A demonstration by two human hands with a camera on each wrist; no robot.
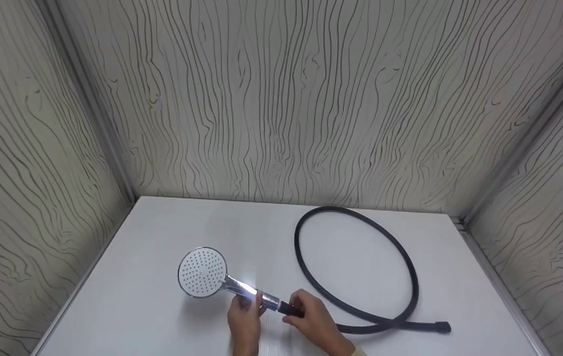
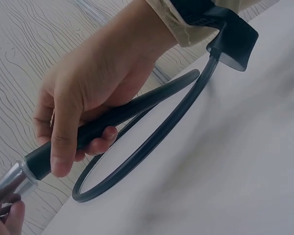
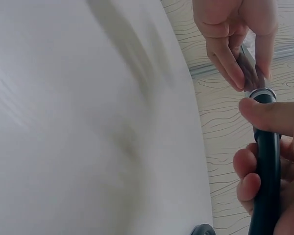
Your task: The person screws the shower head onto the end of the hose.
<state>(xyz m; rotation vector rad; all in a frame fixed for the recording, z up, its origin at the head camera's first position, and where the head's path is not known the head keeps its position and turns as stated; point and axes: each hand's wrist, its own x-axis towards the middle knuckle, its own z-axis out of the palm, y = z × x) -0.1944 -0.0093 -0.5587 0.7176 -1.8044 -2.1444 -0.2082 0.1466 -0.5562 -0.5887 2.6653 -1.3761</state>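
Observation:
A chrome hand shower (image 1: 203, 272) with a round white nozzle face points up and to the left, its face turned toward the head camera. Around its handle curl the fingers of my left hand (image 1: 245, 319). My right hand (image 1: 313, 319) grips the near end of a black shower hose (image 1: 412, 277), thumb and fingers close behind the handle's base. In the right wrist view, the black hose end (image 3: 265, 97) meets the handle's chrome rim in one line. From the right hand the hose loops over the table, and its other end (image 1: 442, 327) lies at the right.
A white table (image 1: 163, 237) carries the loop of hose. Panels with a dark wood-grain line pattern enclose it: a back wall (image 1: 281, 99), a left wall (image 1: 14, 148) and a right wall (image 1: 553, 207). Grey metal strips run along the corners.

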